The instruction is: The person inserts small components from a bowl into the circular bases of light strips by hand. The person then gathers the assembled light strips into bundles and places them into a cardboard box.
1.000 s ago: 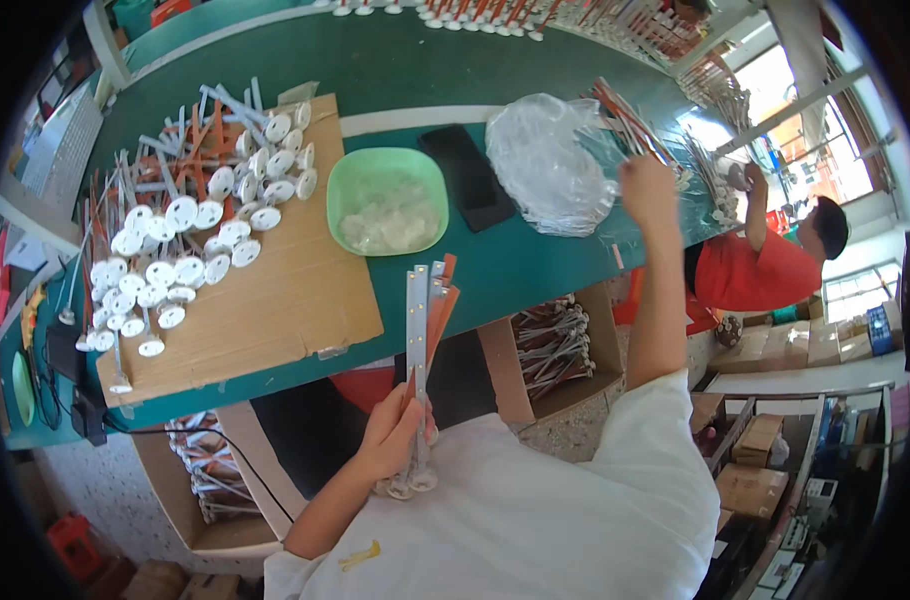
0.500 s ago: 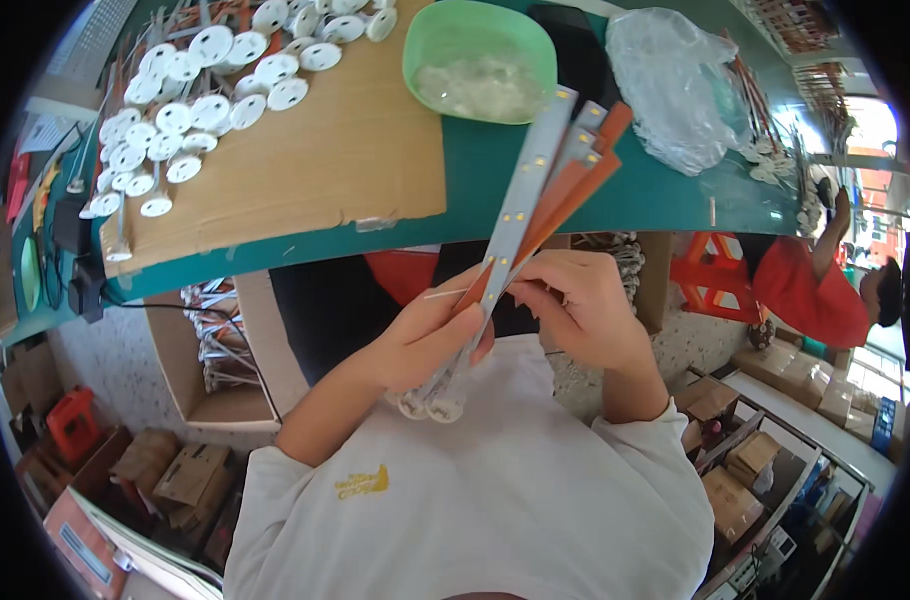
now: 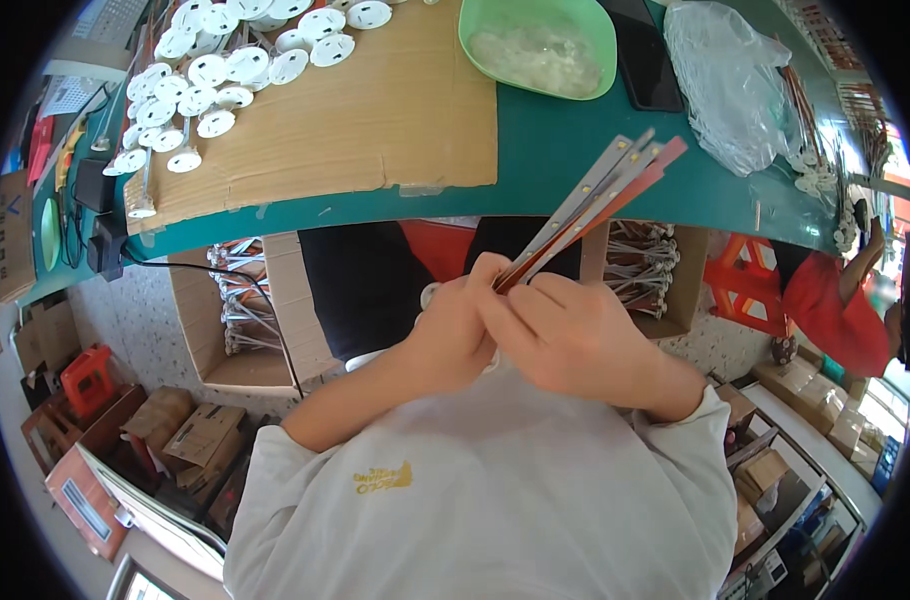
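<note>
Close in front of my chest, both hands meet on a bundle of LED strips (image 3: 587,210), silver and orange, with small yellow chips. My left hand (image 3: 445,340) is closed around the lower part of the bundle. My right hand (image 3: 565,335) presses against it with curled fingers, where the strips come out; whether it also pinches something small is hidden. The strips slant up to the right, their far ends fanned slightly. Parts of white round end pieces peek out beside my left hand; the lower ends are mostly covered.
Many white disc-ended strips (image 3: 247,65) lie on a cardboard sheet (image 3: 415,130) on the green table (image 3: 535,150). Behind are a green bowl (image 3: 465,45) of clear bits, a black phone (image 3: 647,60) and a plastic bag (image 3: 725,90). Cartons (image 3: 305,300) stand below; a person in red (image 3: 835,305) is at right.
The bundle has tilted further right and sits lower. My right hand has come in against my left, its fingers curled. A thin white piece seen by my left hand is now hidden.
</note>
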`<state>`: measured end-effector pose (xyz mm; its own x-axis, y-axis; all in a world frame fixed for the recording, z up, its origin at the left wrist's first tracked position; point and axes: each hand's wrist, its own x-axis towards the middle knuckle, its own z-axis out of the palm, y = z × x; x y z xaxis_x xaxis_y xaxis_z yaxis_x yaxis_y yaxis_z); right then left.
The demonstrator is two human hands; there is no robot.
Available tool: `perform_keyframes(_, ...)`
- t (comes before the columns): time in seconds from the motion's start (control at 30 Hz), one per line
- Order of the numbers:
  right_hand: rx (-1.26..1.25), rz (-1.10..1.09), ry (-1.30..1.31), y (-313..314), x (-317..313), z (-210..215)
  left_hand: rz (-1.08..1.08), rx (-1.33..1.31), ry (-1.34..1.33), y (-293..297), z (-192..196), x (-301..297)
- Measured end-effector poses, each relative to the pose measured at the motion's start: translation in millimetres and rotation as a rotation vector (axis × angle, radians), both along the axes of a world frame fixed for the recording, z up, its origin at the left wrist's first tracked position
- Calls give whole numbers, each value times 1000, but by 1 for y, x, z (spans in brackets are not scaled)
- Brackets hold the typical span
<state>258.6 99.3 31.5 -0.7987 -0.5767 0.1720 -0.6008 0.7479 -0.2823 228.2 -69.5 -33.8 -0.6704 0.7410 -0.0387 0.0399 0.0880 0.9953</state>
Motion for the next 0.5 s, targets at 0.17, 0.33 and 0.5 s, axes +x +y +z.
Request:
perform_keyframes(0.17, -371, 143, 180, 1, -5, -33, -90, 158, -352, -24, -6, -8)
perform_keyframes(0.33, -773, -134, 118, -18, 4, -50, -251, 245, -694, -38, 1, -24)
perform_keyframes(0.5, -1111, -248, -73, -25, -1, -51, -244, 432, -583, -27, 7, -27)
